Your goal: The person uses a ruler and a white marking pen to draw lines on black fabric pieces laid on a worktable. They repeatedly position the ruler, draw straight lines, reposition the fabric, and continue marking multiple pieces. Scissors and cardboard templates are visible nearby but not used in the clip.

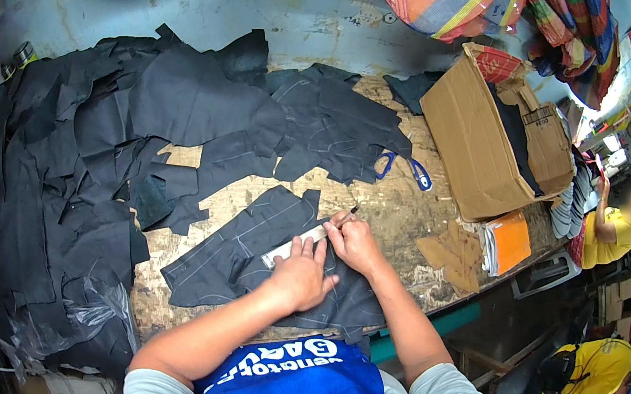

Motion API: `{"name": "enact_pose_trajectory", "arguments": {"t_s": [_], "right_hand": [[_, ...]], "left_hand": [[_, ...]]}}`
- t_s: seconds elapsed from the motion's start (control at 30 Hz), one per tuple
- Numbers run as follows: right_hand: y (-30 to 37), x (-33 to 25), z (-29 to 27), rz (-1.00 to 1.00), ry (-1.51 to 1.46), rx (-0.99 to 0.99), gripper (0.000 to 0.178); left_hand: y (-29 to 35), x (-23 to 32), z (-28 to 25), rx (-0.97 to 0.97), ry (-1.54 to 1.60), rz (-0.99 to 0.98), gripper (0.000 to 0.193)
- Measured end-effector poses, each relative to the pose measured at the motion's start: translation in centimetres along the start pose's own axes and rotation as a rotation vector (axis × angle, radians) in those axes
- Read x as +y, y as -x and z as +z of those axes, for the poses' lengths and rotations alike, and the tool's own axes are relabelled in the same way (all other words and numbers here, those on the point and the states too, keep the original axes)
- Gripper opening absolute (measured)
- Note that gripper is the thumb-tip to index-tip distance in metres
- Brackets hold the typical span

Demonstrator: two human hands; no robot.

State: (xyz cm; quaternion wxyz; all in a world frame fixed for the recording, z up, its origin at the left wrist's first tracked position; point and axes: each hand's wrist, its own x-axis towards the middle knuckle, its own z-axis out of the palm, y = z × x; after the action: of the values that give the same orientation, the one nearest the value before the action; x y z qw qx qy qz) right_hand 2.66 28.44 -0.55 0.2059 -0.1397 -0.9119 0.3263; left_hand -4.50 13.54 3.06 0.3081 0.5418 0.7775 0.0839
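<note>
A dark piece of material [212,259] with thin pale lines drawn on it lies on the worn wooden table in front of me. Across it rests a short, light-coloured ruler [279,254], set at a slant. My left hand [304,275] is open, its outstretched fingers pressing the ruler down. Close beside it, my right hand [354,246] is closed around a slim pen [353,210]; only the pen's dark upper end shows, and its writing tip is hidden.
Dark material is heaped [72,155] over the table's left and back. Blue-handled scissors [420,174] lie behind my right hand. A cardboard box [474,139], brown pattern pieces [451,257] and an orange-covered stack [507,243] are at the right. Two people in yellow are beyond.
</note>
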Motion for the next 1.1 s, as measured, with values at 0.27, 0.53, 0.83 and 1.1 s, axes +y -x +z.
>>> {"name": "enact_pose_trajectory", "arguments": {"t_s": [0.27, 0.53, 0.83, 1.1], "right_hand": [[-2.2, -0.6, -0.4, -0.091, -0.046, -0.049, 0.017], [-1.0, -6.2, 2.7, 0.081, -0.398, -0.141, 0.015], [-0.6, -7.1, 4.5, -0.042, -0.163, -0.130, 0.017], [-1.0, -2.5, 1.2, 0.258, -0.137, 0.125, 0.018]], "left_hand": [[1.0, 1.3, 2.8, 0.070, -0.162, -0.029, 0.087], [1.0, 1.7, 3.6, 0.012, -0.211, -0.054, 0.090], [1.0, 1.6, 4.3, 0.077, -0.316, -0.006, 0.093], [1.1, 1.8, 3.3, 0.114, -0.195, -0.073, 0.096]]}}
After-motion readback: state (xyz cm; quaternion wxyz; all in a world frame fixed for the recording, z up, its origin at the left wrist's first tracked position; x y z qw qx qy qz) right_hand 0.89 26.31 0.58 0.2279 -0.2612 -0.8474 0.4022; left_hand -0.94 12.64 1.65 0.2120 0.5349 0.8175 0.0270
